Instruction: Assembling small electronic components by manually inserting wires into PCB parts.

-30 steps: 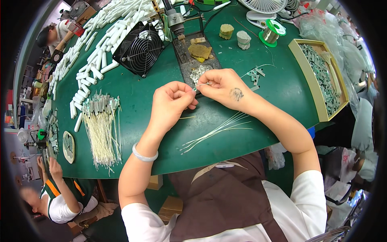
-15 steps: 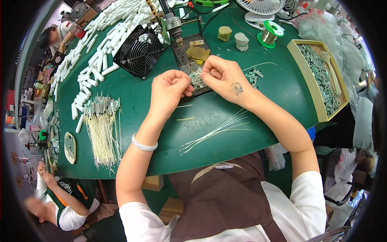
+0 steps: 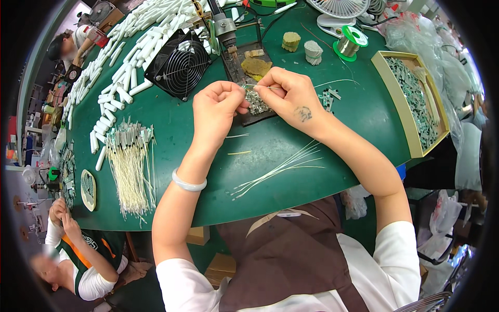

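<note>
one thin, pale insulated wire (image 3: 338, 80) – strung roughly crosswise between the two hands, long axis left to right, its tail curving out beyond the right knuckles; right hand (image 3: 293, 96), thumb and forefinger pinching the wire; left hand (image 3: 218, 106), thumb and forefinger pressed together at the wire's near end, what lies between them hidden by the fingers; key relation: the clamped soldering iron (image 3: 226, 30), a grey metal barrel with a brassy tip pointing down, stands ahead of the fingertips and slightly left, the left hand the nearer of the two, both apart from it; beneath and just beyond the fingers, a crusty heap of silvery scraps (image 3: 257, 104) on a dark, stained plate (image 3: 254, 119); behind it a ragged, porous yellow sponge (image 3: 256, 67); to the left, a square black fan (image 3: 184, 67) with a round wire guard, and a dense sheaf of wired boards (image 3: 130, 156), grey-green heads, cream strands; nearer the body, a loose fan of stiff pale wires (image 3: 275, 169); to the right, a green-flanged spool of solder (image 3: 349, 43) and a shallow, straight-walled yellow tray (image 3: 397, 106) of small green circuit boards (image 3: 416, 104) – all on a smooth green tabletop (image 3: 364, 140)
</note>
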`<state>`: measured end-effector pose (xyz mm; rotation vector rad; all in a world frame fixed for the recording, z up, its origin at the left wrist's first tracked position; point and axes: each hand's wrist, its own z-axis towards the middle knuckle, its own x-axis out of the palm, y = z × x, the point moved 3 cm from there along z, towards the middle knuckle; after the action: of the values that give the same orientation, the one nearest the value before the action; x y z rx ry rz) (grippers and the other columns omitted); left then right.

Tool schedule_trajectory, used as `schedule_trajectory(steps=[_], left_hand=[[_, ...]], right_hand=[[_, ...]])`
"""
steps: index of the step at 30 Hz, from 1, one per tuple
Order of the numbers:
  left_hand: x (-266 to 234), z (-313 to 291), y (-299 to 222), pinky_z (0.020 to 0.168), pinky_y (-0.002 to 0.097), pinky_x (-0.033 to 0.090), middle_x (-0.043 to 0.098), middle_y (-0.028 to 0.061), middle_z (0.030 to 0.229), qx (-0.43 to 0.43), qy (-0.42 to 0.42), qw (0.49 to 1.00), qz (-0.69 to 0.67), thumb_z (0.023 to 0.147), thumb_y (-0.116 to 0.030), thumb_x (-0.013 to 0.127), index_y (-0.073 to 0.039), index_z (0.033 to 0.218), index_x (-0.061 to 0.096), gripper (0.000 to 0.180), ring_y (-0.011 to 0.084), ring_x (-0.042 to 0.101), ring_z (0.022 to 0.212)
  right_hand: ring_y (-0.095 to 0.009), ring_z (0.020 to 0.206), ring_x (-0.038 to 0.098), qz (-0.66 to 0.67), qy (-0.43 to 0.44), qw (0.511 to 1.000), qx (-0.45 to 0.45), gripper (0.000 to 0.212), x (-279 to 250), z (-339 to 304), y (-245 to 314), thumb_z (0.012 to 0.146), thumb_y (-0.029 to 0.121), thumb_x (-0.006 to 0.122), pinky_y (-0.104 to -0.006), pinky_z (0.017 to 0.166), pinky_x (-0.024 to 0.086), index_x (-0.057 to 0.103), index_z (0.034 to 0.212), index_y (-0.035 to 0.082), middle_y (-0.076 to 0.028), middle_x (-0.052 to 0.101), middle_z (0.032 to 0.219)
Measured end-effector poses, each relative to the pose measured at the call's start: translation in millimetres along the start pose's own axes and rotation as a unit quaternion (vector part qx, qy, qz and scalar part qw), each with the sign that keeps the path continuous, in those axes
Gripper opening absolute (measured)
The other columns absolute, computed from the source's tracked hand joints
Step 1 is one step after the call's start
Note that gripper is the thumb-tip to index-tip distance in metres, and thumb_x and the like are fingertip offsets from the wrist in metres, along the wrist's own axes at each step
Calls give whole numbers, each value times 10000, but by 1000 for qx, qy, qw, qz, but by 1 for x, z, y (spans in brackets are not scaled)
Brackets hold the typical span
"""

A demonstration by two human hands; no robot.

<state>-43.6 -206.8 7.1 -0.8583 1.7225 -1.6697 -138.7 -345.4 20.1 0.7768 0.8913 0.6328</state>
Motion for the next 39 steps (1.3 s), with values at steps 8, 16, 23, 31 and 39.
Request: schedule_trajectory(steps=[8, 16, 23, 31, 39], left_hand=[[1, 0, -2, 581, 205, 491, 649, 62, 727, 13, -9, 1000, -8, 847, -46, 600, 27, 857, 610, 75, 107, 625, 634], [2, -2, -2, 591, 221, 512, 642, 61, 725, 22, -19, 999, -14, 843, -27, 602, 40, 857, 607, 68, 111, 627, 641], [1, -2, -1, 592, 222, 516, 638, 61, 726, 31, -23, 999, -8, 845, -25, 602, 45, 849, 603, 69, 111, 626, 639], [-1, -4, 1, 595, 222, 517, 641, 67, 716, 42, -23, 999, -11, 849, -25, 597, 45, 849, 599, 70, 109, 623, 631], [-7, -13, -1, 562, 192, 423, 642, 40, 689, 50, -29, 998, 4, 875, -114, 611, -16, 858, 614, 100, 84, 578, 590]], right_hand=[[-151, 501, 482, 4, -8, 1000, -6, 138, 0, 0, 2, 817, 132, 658, -300, 489, 391, 606, 812, 4, -98, 544, 619], [-144, 518, 496, -2, -5, 1000, -6, 139, 1, -1, 1, 819, 138, 659, -293, 499, 398, 610, 818, 8, -97, 564, 644], [-121, 497, 454, 12, -21, 1000, -15, 128, 1, -1, 1, 817, 131, 662, -285, 484, 375, 614, 811, 13, -69, 525, 597], [-87, 492, 402, 23, -36, 999, -10, 116, -2, -2, -2, 824, 114, 664, -268, 469, 341, 612, 803, 12, -25, 456, 535], [-38, 509, 347, 54, -62, 997, -11, 120, -8, -3, -7, 835, 95, 661, -234, 468, 309, 597, 793, 3, 30, 418, 544]])
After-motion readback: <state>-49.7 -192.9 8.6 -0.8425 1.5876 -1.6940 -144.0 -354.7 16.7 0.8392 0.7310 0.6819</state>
